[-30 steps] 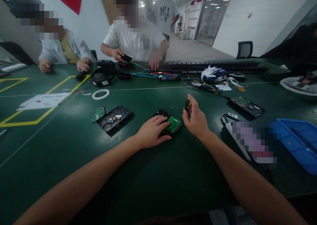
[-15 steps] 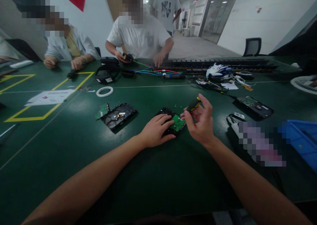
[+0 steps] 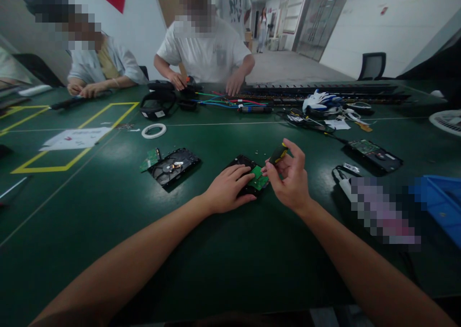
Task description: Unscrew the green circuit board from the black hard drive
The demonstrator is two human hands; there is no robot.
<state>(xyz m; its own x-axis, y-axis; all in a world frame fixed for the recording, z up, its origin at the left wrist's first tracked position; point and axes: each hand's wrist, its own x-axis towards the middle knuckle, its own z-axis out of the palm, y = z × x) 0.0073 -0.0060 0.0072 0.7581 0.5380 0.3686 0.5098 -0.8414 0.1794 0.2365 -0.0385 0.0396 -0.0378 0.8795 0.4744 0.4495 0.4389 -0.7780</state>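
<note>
hard drive [image 3: 240, 160] lies flat on the green table [image 3: 216, 260], centre of the frame, long axis running upper left to lower right. green circuit board [image 3: 258, 177] faces up on its right-hand part.

left hand [image 3: 226, 188]: palm down over the drive's near left side, fingers spread across the casing and onto the board's edge. not clenched; it bears on the drive rather than wrapping it.

right hand [image 3: 293, 180]: grasping a black-and-yellow screwdriver [image 3: 279, 154] between thumb and fingers, just beside the drive's right end. handle slants, butt to the upper right, lower end toward the board. shaft and tip too fine to make out; cannot tell whether the tip touches.

key relation: board lies just below and left of the right hand's grip; right hand is nearer the drive's right end, left hand covers its middle.

about: tiny bright specks, perhaps screws, just beyond the drive. opened drive [image 3: 175, 167] at centre left, loose circuit board [image 3: 148, 161] against its left end. another hard drive [image 3: 383, 159] at right.
</note>
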